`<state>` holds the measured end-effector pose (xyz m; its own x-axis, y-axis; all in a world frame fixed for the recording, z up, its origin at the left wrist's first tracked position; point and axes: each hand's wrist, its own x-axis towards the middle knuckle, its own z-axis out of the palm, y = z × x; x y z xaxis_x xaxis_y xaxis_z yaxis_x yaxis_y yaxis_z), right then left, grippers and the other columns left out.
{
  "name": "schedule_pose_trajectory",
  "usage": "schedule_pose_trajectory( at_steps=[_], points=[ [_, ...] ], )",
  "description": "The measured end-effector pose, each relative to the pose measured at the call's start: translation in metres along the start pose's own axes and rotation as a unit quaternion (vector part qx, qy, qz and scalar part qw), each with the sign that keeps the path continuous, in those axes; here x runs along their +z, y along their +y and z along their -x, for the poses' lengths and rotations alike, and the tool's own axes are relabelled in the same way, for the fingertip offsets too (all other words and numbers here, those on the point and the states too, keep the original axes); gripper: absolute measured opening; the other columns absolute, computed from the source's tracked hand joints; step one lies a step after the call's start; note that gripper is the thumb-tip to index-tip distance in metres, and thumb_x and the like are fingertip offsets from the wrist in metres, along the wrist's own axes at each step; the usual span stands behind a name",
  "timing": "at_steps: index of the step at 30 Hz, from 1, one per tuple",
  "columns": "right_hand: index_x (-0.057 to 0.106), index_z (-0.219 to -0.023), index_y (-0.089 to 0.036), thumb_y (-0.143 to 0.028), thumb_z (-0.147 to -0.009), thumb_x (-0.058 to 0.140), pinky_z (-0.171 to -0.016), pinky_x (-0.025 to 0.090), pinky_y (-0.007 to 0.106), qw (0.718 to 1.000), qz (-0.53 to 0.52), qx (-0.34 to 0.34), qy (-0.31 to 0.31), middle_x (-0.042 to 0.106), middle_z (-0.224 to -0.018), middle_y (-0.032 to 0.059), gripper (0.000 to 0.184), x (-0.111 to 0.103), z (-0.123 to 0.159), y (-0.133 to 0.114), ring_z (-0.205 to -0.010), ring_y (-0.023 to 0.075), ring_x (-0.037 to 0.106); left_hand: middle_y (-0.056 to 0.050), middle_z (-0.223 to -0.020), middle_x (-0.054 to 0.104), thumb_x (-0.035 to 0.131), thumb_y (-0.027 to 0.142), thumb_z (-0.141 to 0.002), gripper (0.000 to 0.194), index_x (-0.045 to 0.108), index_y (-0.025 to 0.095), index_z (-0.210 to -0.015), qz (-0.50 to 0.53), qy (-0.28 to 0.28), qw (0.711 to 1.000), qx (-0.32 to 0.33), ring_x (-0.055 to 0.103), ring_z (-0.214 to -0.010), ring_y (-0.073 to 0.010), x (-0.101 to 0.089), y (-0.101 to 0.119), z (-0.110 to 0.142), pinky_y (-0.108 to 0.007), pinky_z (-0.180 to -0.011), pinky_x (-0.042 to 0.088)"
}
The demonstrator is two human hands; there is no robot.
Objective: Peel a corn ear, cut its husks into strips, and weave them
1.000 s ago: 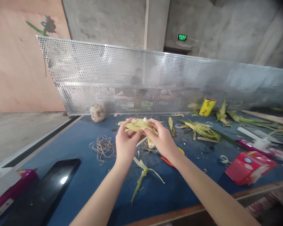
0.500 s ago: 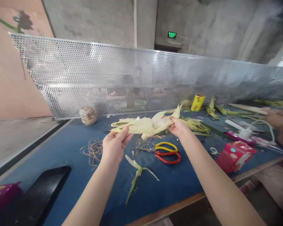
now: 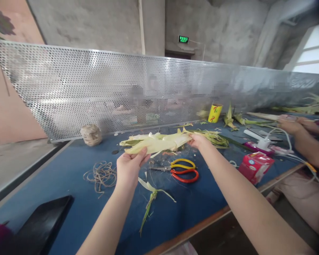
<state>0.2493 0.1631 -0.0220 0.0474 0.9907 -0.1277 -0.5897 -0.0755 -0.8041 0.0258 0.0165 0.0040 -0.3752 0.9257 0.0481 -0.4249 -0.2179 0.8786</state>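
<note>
A pale yellow-green corn husk [image 3: 159, 144] is stretched level between my two hands above the table. My left hand [image 3: 130, 164] pinches its left end between thumb and fingers. At the other end, my right hand [image 3: 198, 141] is closed on the husk's edge. Behind and beneath it lie more husk strips [image 3: 214, 138], partly covered. Scissors [image 3: 184, 170] with one yellow and one red handle rest below the husk. Nearer to me is a small husk figure [image 3: 151, 194] with green strands, lying flat on the blue surface.
Tangled twine [image 3: 102, 176] and a wrapped roll [image 3: 91, 134] sit left, with a black tray [image 3: 46, 225] nearer. To the right stand a yellow can-like roll [image 3: 215, 113], a red packet [image 3: 256, 167] and a white-corded tool [image 3: 263, 143]. A co-worker's hands [image 3: 289, 124] hold a husk piece. A perforated metal screen [image 3: 108, 85] runs behind.
The view has turned slightly right, so things shift left. The husk between my hands now lies flatter and straighter, its upright flap on the right lowered. Both hands keep their hold.
</note>
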Motion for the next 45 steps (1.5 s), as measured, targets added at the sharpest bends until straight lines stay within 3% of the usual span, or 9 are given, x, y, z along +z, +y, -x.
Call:
schedule_pose_trajectory(
  at_steps=[8,13,17,20,23,27,34,39,45],
  points=[
    [0.057,-0.097,-0.012,-0.052,-0.084,0.037,-0.077,0.049,0.046,0.993,-0.019,0.092,-0.072,0.065,-0.090,0.0150,0.046,0.009,0.024,0.034,-0.086,0.0275,0.064,-0.006,-0.075,0.072,0.074,0.008,-0.057,0.019,0.068,0.009,-0.075,-0.024,-0.001,1.000,-0.017,0.067,-0.069,-0.0161,-0.002,-0.014,-0.003,-0.027,-0.069,0.057],
    [0.059,-0.101,-0.019,-0.090,-0.057,0.017,-0.093,0.036,0.053,0.969,-0.075,0.031,-0.232,0.060,-0.114,0.0153,0.094,0.006,0.035,0.037,-0.109,0.0334,0.054,-0.005,-0.077,0.072,0.072,0.010,-0.060,0.018,0.068,0.009,-0.077,-0.028,0.009,1.000,-0.006,0.067,-0.071,-0.0151,-0.004,-0.013,-0.005,-0.025,-0.070,0.056],
    [0.061,-0.099,-0.020,-0.094,-0.047,0.020,-0.099,0.031,0.052,0.967,0.009,-0.028,-0.253,0.060,-0.116,0.0150,0.099,-0.005,0.043,0.033,-0.115,0.0337,0.049,-0.005,-0.076,0.072,0.072,0.012,-0.061,0.016,0.068,0.009,-0.077,-0.031,0.003,1.000,-0.002,0.067,-0.071,-0.0156,-0.006,-0.013,-0.007,-0.024,-0.070,0.056],
    [0.062,-0.097,-0.021,-0.087,-0.046,0.045,-0.103,0.027,0.046,0.955,0.098,-0.065,-0.274,0.059,-0.118,0.0131,0.085,-0.010,0.048,0.037,-0.119,0.0307,0.046,-0.005,-0.079,0.072,0.073,0.015,-0.060,0.021,0.067,0.011,-0.080,-0.028,0.001,1.000,0.012,0.067,-0.076,-0.0164,-0.006,-0.013,-0.007,-0.026,-0.074,0.055],
    [0.063,-0.097,-0.020,-0.060,-0.047,0.074,-0.104,0.027,0.043,0.948,0.139,-0.068,-0.279,0.059,-0.119,0.0113,0.065,-0.010,0.052,0.048,-0.119,0.0289,0.045,-0.006,-0.086,0.072,0.075,0.022,-0.060,0.028,0.065,0.012,-0.084,-0.028,-0.012,0.999,0.016,0.067,-0.083,-0.0180,-0.005,-0.016,-0.007,-0.029,-0.078,0.054],
    [0.061,-0.106,-0.021,-0.045,-0.063,0.070,-0.097,0.037,0.046,0.941,0.221,-0.085,-0.242,0.058,-0.120,0.0091,0.050,0.003,0.054,0.061,-0.111,0.0275,0.054,-0.010,-0.093,0.070,0.077,0.025,-0.057,0.034,0.065,0.012,-0.086,-0.046,-0.047,0.998,-0.017,0.067,-0.080,-0.0194,-0.003,-0.029,-0.008,-0.030,-0.073,0.055],
    [0.059,-0.113,-0.019,-0.025,-0.056,0.073,-0.097,0.039,0.041,0.947,0.241,-0.086,-0.196,0.064,-0.111,0.0085,0.059,0.029,0.060,0.069,-0.108,0.0247,0.056,-0.007,-0.085,0.070,0.077,0.026,-0.057,0.041,0.061,0.014,-0.093,-0.036,-0.055,0.997,-0.034,0.066,-0.067,-0.0156,-0.002,-0.045,-0.011,-0.028,-0.067,0.053],
    [0.063,-0.107,-0.017,-0.025,-0.052,0.076,-0.084,0.048,0.037,0.944,0.244,-0.065,-0.212,0.070,-0.097,0.0071,0.058,0.034,0.058,0.069,-0.091,0.0238,0.064,-0.007,-0.089,0.070,0.075,0.025,-0.060,0.050,0.057,0.016,-0.105,-0.008,-0.047,0.998,-0.040,0.066,-0.068,-0.0155,0.004,-0.046,-0.008,-0.027,-0.064,0.053],
    [0.068,-0.096,-0.015,-0.032,-0.056,0.075,-0.072,0.051,0.034,0.935,0.298,-0.082,-0.174,0.071,-0.087,0.0060,0.044,0.040,0.062,0.069,-0.077,0.0219,0.065,-0.012,-0.092,0.070,0.075,0.024,-0.055,0.039,0.065,0.011,-0.090,-0.033,-0.061,0.997,-0.024,0.066,-0.081,-0.0226,0.006,-0.053,-0.004,-0.034,-0.076,0.052]
  ],
)
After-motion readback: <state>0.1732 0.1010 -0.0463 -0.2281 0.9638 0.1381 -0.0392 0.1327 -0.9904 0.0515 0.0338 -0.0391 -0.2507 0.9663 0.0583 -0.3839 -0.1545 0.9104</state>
